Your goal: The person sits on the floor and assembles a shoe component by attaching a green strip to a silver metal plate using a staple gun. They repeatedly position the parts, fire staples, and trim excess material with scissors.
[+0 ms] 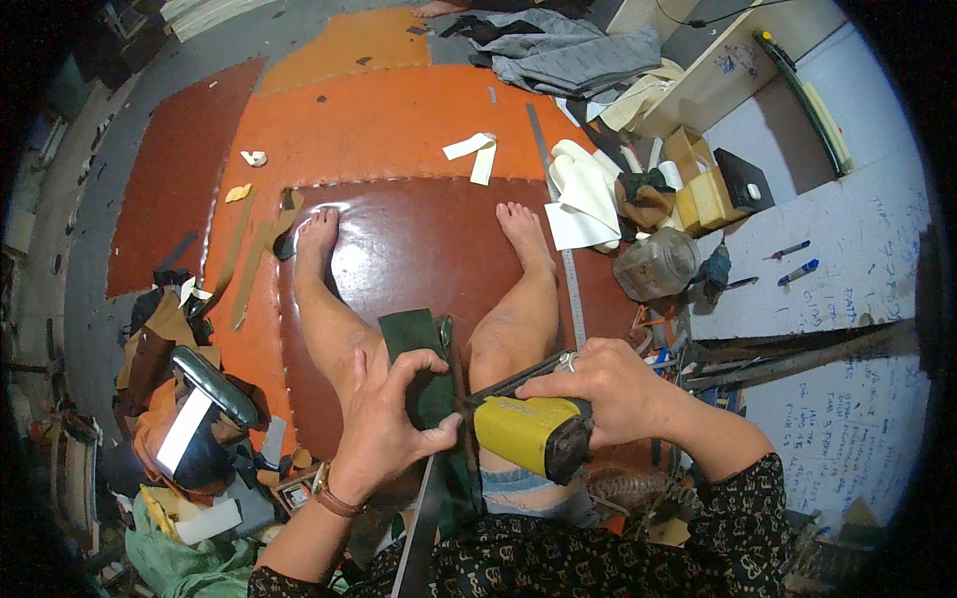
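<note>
1. Head view, the only one I've got: the green strip [407,335] is up between my knees, over the brown mat [394,274]. Its top end pokes out past my fingers, and the lower part gets lost among other dark stuff near my lap.
2. My left hand [387,411] is at that strip, thumb and index curled into a wide C with the tips well apart. Can't tell how firmly the other fingers have it, they're mostly tucked behind.
3. My right hand [626,394] is wrapped round the black end of the yellow tool [520,429], index stretched forward. There's a dark bar [513,382] by that finger; no clue if it's part of the tool.
4. Handling, my guess: the strip is light and bendy, somewhere between cloth and thin leather. Nothing fragile, but it'd flop or twist if held by one end only. I'd pinch it flat by both long edges, near wherever it's being worked.
5. The tool looks like hard plastic, chunky, probably a bit heavy, so a full palm grip on the black end makes sense, fingers clear of the front.
6. Watch the thin metal strip [415,538] below my left hand: stiff, likely slippery, edges could be sharp.
</note>
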### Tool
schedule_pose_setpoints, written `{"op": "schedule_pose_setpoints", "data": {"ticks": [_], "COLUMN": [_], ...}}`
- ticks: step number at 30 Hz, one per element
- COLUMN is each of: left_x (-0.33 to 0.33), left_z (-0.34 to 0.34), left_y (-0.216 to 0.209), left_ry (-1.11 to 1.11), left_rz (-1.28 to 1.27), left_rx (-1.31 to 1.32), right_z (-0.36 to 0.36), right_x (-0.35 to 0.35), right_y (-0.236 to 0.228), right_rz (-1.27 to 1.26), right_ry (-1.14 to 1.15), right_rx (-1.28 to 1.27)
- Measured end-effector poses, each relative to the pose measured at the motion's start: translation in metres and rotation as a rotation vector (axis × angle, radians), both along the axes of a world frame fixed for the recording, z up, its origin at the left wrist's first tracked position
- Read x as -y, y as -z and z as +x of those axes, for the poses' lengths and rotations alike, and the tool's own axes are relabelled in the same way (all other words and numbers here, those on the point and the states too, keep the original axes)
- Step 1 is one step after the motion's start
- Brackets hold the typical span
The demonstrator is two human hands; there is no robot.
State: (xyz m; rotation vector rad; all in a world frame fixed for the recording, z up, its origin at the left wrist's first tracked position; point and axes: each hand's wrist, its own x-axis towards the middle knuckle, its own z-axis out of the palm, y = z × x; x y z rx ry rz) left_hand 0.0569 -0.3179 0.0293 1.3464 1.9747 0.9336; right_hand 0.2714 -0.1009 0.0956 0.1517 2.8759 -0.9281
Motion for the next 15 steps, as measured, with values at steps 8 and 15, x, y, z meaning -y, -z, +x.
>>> {"op": "schedule_pose_setpoints", "data": {"ticks": [8,15], "left_x": [0.000,0.000], "left_z": [-0.001,-0.001], "left_y": [0.001,0.000], "left_ry": [0.015,0.006], "left_rz": [-0.003,0.004], "left_rx": [0.032,0.008], "right_z": [-0.005,0.000], "right_x": [0.005,0.007], "right_y": [-0.015,-0.018], "right_rz": [0.079,0.047], "right_ry": [-0.013,0.041], "right_rx": [0.165,0.188]}}
